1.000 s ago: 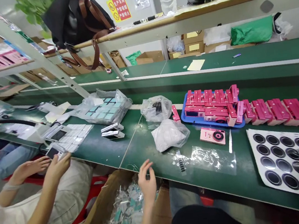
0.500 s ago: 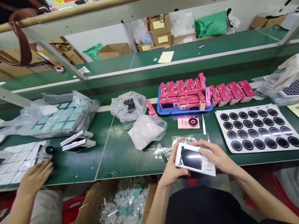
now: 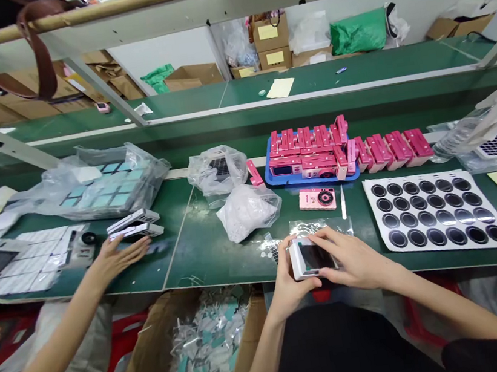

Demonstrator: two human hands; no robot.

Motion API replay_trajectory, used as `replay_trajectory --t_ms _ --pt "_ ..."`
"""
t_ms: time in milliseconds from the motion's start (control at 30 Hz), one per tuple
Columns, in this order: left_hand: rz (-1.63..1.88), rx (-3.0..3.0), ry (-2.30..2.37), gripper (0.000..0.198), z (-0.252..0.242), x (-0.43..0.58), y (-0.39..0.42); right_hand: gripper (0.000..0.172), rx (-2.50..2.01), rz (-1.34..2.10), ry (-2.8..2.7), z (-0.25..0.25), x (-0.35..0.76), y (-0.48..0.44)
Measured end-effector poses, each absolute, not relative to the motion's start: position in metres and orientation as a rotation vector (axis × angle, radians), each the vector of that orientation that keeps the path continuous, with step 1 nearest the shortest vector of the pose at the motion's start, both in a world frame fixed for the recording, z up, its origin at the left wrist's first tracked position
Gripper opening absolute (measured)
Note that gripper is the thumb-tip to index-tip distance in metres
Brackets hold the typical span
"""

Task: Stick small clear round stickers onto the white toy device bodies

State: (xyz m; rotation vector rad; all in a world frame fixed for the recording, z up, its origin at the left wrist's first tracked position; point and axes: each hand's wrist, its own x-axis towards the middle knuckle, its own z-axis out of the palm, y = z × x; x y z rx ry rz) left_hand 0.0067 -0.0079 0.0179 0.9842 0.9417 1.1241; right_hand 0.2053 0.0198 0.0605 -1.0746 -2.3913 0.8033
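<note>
Across your view runs a long green table. Below its near edge, to your left, a cardboard box holds plastic scraps. Over on the right lies a white sheet of black rings; farther back, a blue tray carries pink cameras. Your left hand and right hand both grasp a white camera by its opposite ends, screen up, near the table's edge. Beyond it lies a single pink camera, with a slim white tool just right of that.
</note>
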Motion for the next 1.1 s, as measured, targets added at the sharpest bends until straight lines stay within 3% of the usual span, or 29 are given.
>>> replay_trajectory --t_ms 167,300,400,533,667,767,967,1100 --pt "1.088 1.033 0.900 0.094 0.013 0.003 -0.011 0.042 -1.034 1.154 -2.228 0.072 0.217 0.035" --pt "1.086 1.028 0.856 0.093 0.014 0.005 -0.012 0.048 -1.059 1.343 -2.079 0.074 0.224 0.042" --pt "1.133 0.973 0.915 0.097 0.015 0.008 -0.011 0.050 -1.078 1.236 -2.158 0.070 0.220 0.035" --pt "1.194 0.985 0.985 0.098 0.013 0.009 -0.010 0.063 -1.068 0.878 -2.379 0.059 0.207 0.022" --pt "1.212 1.024 1.009 0.095 0.011 0.008 -0.011 0.062 -1.031 0.684 -2.447 0.045 0.201 0.024" --pt "1.222 1.055 0.981 0.096 0.009 0.007 -0.012 0.058 -0.984 0.842 -2.340 0.042 0.205 0.036" --pt "1.179 1.109 0.927 0.095 0.009 0.003 -0.014 0.053 -0.969 1.553 -1.911 0.057 0.217 0.056" --pt "1.208 1.067 0.935 0.096 0.009 0.003 -0.012 0.060 -1.005 1.350 -2.108 0.059 0.213 0.043"
